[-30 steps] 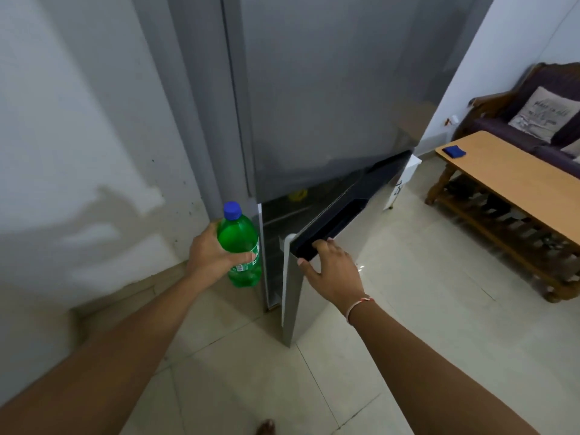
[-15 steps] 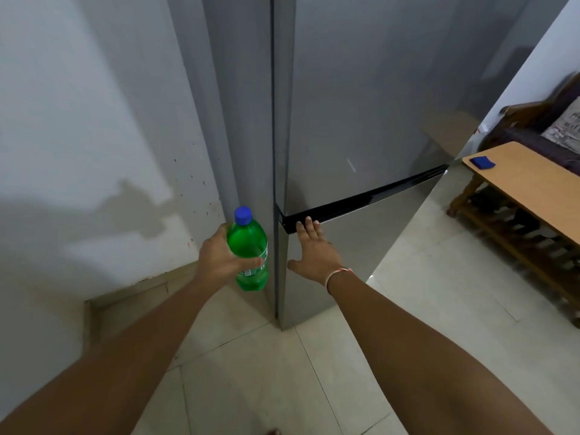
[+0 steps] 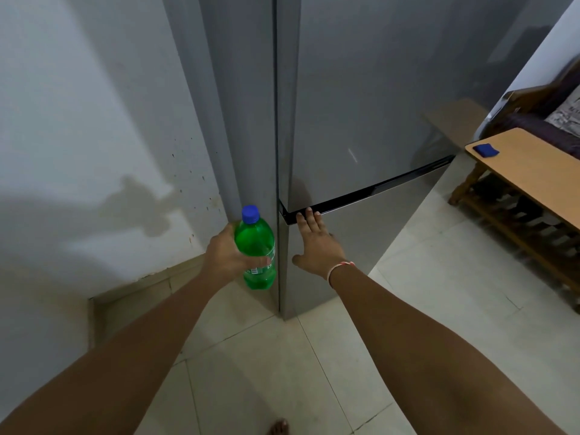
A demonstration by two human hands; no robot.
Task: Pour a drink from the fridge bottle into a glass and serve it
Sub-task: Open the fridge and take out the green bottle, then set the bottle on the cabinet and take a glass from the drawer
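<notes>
The left hand wraps around a green plastic bottle with a blue cap, upright beside the fridge; the right hand lies flat, fingers straight, on the smooth grey lower fridge door, fingertips at the black handle groove.

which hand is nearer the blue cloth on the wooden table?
Right. The right hand lies flat on the lower fridge door, on the side toward the blue cloth. The left hand holds the green bottle beyond the fridge's far edge, farther away.
</notes>
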